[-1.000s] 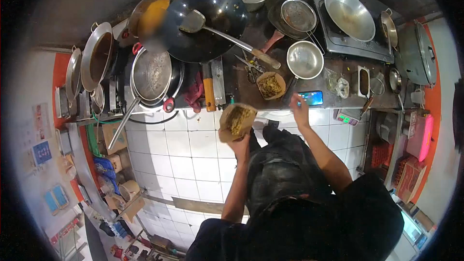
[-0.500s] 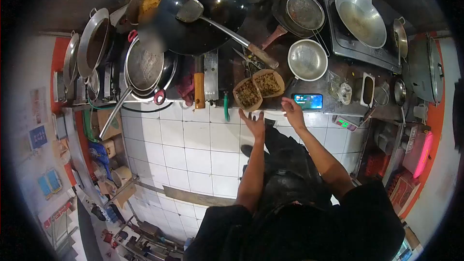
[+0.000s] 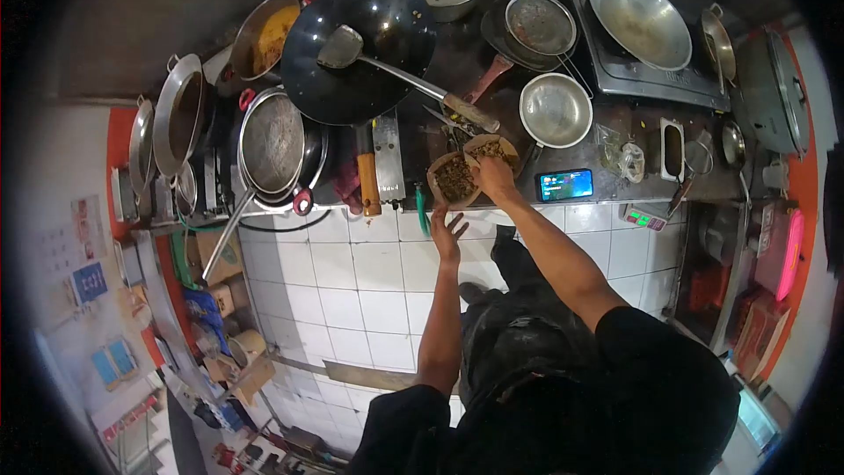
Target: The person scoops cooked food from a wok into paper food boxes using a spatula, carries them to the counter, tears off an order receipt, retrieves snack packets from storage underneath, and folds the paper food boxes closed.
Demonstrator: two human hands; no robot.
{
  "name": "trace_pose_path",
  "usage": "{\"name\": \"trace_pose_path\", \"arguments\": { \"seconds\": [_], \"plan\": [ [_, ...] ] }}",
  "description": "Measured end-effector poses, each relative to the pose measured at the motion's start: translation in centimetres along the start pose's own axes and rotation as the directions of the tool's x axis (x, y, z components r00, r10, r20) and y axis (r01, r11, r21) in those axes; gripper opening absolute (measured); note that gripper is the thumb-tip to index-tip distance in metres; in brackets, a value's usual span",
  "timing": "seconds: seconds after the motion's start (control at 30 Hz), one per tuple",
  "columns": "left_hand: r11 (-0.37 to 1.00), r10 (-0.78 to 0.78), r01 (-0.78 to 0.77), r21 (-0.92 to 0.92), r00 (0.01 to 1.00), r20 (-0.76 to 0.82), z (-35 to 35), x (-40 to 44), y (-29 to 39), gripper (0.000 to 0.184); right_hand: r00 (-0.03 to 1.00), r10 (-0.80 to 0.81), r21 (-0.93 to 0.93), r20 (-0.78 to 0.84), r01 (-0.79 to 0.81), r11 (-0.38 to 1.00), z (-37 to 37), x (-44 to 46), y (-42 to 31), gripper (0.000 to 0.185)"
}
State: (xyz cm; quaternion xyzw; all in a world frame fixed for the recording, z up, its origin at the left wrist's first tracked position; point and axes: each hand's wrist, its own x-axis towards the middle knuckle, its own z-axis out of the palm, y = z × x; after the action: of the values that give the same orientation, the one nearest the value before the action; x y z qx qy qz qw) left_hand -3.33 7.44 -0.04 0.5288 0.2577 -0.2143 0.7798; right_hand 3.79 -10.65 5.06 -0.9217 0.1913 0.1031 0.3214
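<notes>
Two brown paper food boxes, side by side and touching, sit at the counter's front edge, filled with grainy brown food. Whether they are joined is hard to make out. My left hand is open, fingers spread, just below the left box's near side and holding nothing. Reaching over the right box, my right hand has its fingers bent down and together where the boxes meet. Its fingertips are hidden, so what they pinch cannot be seen. A wok spatula lies across the black wok, its wooden handle end just behind the boxes.
The black wok stands back left, with strainers beside it. A metal sieve bowl, a lit phone and a plastic bag are right of the boxes. A green handle hangs over the front edge.
My right hand has moved left and forward, from beside the boxes to over the food. My left hand has come slightly away from the left box. The camera view has shifted.
</notes>
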Motion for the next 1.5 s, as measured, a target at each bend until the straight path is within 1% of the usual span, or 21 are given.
{"name": "trace_pose_path", "arguments": {
  "seconds": [0.17,0.2,0.27,0.37,0.5,0.57,0.63,0.73,0.8,0.83,0.87,0.93,1.03,1.1,1.13,1.17,1.23,1.27,1.33,1.4,1.5],
  "plan": [
    [0.978,-0.141,0.145,-0.147,0.989,0.038,-2.1,-0.1,-1.1,0.058,0.995,-0.094,0.129,0.016,0.091,0.987,-1.8,-2.9,-0.9,0.025],
    [0.947,-0.208,0.220,-0.233,0.975,0.078,-1.8,0.2,-0.6,0.060,0.996,-0.087,0.122,0.008,0.085,0.989,-2.1,-3.4,-1.2,0.025],
    [0.947,-0.240,0.250,-0.201,0.968,0.075,-1.2,0.4,0.3,0.061,0.999,-0.023,0.176,0.043,0.015,0.984,-2.5,-4.6,-1.9,0.026],
    [0.771,-0.067,0.406,-0.491,0.818,0.571,-1.7,2.2,-0.3,0.066,0.998,-0.055,0.196,0.038,0.046,0.980,-5.4,-8.3,-5.0,0.024],
    [0.850,-0.147,0.420,-0.318,0.769,0.622,-0.6,0.0,1.9,0.072,0.995,-0.002,0.203,-0.096,0.022,0.979,-8.4,-15.0,-7.4,0.023],
    [0.665,-0.213,0.716,-0.212,0.454,0.865,3.1,-5.6,8.8,0.079,0.993,-0.025,0.227,-0.115,0.051,0.973,-10.7,-19.2,-8.8,0.021],
    [0.455,-0.282,0.889,0.039,0.102,0.954,3.4,-8.2,11.0,0.085,0.988,-0.046,0.216,-0.145,0.077,0.973,-12.6,-23.5,-9.8,0.021],
    [0.342,-0.378,0.924,0.170,-0.030,0.925,4.1,-13.9,13.0,0.081,0.983,-0.065,0.143,-0.173,0.090,0.986,-13.3,-29.0,-10.0,0.020],
    [0.362,-0.526,0.917,0.165,0.055,0.849,3.4,-17.2,12.1,0.059,0.955,0.049,0.120,-0.293,-0.014,0.993,-13.6,-33.1,-10.2,0.020],
    [0.299,-0.429,0.923,0.243,-0.098,0.898,3.8,-17.8,10.5,0.053,0.966,0.156,0.105,-0.205,-0.136,0.985,-13.6,-34.8,-9.5,0.021],
    [0.290,-0.446,0.911,0.292,-0.141,0.884,3.7,-18.6,9.0,0.053,0.952,0.184,0.117,-0.244,-0.159,0.980,-13.5,-36.8,-9.1,0.021],
    [0.127,-0.574,0.909,0.397,-0.259,0.777,4.9,-22.5,7.4,0.064,0.865,0.325,0.173,-0.382,-0.278,0.945,-13.1,-42.0,-8.3,0.018],
    [0.106,-0.676,0.821,0.561,-0.354,0.646,5.8,-28.6,2.4,0.060,0.676,0.389,0.227,-0.626,-0.319,0.920,-12.6,-51.5,-6.4,0.016],
    [0.198,-0.748,0.728,0.656,-0.321,0.582,6.1,-35.0,-0.2,0.051,0.577,0.483,0.273,-0.659,-0.416,0.868,-12.6,-57.9,-4.3,0.016],
    [0.148,-0.766,0.695,0.704,-0.370,0.526,5.1,-37.2,-2.8,0.051,0.531,0.516,0.268,-0.672,-0.476,0.838,-12.3,-61.4,-3.4,0.018],
    [0.252,-0.780,0.579,0.775,-0.352,0.517,4.1,-39.2,-6.2,0.048,0.460,0.460,0.230,-0.759,-0.472,0.851,-11.8,-65.2,-2.4,0.018],
    [0.522,-0.768,0.147,0.840,-0.349,0.538,2.8,-44.8,-11.6,0.045,0.329,0.488,0.268,-0.808,-0.533,0.803,-11.3,-72.4,-0.4,0.018],
    [0.484,-0.775,0.114,0.867,-0.404,0.486,2.3,-47.8,-13.5,0.045,0.266,0.475,0.278,-0.839,-0.542,0.793,-10.8,-75.8,0.3,0.019],
    [0.192,-0.661,0.358,0.914,-0.641,0.390,1.7,-53.6,-16.8,0.049,0.184,0.500,0.297,-0.846,-0.615,0.730,-9.7,-82.3,2.0,0.019],
    [0.201,-0.650,0.231,0.952,-0.696,0.306,0.6,-57.8,-21.7,0.047,0.188,0.488,0.259,-0.852,-0.658,0.707,-9.1,-88.5,4.1,0.018],
    [0.281,-0.774,-0.017,0.959,-0.595,0.217,0.1,-63.6,-29.0,0.047,0.096,0.535,0.334,-0.840,-0.684,0.648,-8.3,-97.1,8.3,0.017]
  ]
}}
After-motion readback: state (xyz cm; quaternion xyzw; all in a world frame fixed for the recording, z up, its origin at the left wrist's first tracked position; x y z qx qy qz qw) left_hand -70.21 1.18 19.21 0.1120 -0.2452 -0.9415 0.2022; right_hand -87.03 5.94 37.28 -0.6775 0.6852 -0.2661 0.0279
